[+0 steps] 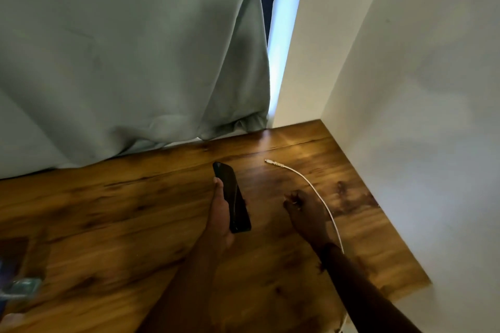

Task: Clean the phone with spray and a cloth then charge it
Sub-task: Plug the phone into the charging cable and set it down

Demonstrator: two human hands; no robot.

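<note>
Big grey-green curtain (121, 48) across the back, white wall (405, 89) on the right, wooden worktop (108, 211) tucked into that corner. Over it, the left hand (220, 216) is out front w/ its fingers (217, 184) wrapped along the phone (234, 197). That's a dark slab, held tilted on edge above the wood, not lying flat. Can't tell which end has the port. The right hand (305, 211) hovers low just beside the white cable (322, 197), fingers loosely curled, gripping nothing I can see. I'd call this the charging step. Spray & cloth aren't clearly in shot, only a blur at bottom left. To do it well, go for the plug (269, 161) at the cable's far end; it's lying free toward the back of the worktop, ahead of that hand. Pinch it by the stiff collar, not the thin cord. Keep the phone steady in the left, turn its port to face the plug, line up straight, then push in w/o wiggling. The cord runs off toward the near edge, so leave some slack.
</note>
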